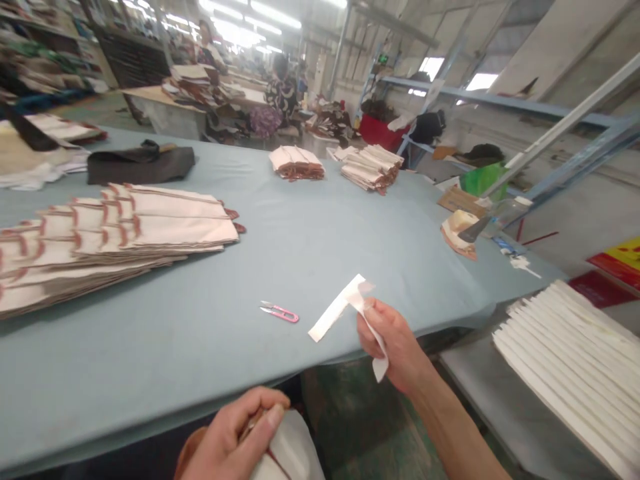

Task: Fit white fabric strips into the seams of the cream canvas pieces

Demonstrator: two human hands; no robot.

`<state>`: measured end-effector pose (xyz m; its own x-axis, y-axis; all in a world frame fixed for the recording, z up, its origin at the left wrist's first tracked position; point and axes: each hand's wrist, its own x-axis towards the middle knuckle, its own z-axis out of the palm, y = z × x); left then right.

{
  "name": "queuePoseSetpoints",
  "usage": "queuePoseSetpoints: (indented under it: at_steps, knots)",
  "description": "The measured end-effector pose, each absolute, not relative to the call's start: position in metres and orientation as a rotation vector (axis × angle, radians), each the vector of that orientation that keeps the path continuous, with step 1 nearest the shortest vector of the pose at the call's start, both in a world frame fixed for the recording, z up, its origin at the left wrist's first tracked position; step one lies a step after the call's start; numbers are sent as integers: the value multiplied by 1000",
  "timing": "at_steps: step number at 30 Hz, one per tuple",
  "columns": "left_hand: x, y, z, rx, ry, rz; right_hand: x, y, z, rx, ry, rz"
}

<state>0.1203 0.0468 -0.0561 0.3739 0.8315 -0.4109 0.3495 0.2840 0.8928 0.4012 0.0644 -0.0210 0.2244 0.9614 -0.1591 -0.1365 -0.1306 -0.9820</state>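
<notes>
My right hand (387,337) pinches a thin white strip (381,370) at the table's front edge. Another white strip (333,310) lies flat on the blue-green cloth just beyond those fingers. My left hand (240,433) is low in the view, below the table edge, with thumb and fingers closed on a white fabric piece with brown trim (295,450); much of that piece is hidden by the hand and the frame's bottom edge. Between the two hands, on the table, rest pink thread snips (280,312) with their blades apart, pointing left.
Overlapping white pieces with brown edges (165,220) spread across the left. Two stacked bundles (297,163) stand at the far side. An iron (460,233) sits at the right end. White folded pieces (575,360) fill a lower surface at right. People are in the background.
</notes>
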Motion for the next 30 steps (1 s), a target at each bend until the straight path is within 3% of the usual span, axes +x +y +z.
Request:
queuePoseSetpoints:
  at_steps: [5,10,16,22,25,30]
  knots:
    - [93,39,-34,1050,916,590,299,39,-2,-1087,-961,1692]
    - [49,14,-23,715,653,883,241,23,0,-1159,-1062,1873]
    - [16,-15,-29,612,775,978,198,12,-12,-1213,-1140,2054]
    - [-10,-30,-20,891,1022,1107,177,-3,-26,-1265,-1128,2143]
    - [-19,-37,-16,997,1070,1076,180,-4,-27,-1280,-1325,2033]
    - [-18,-45,-14,1188,1197,1008,180,3,-12,-1255,-1761,1342]
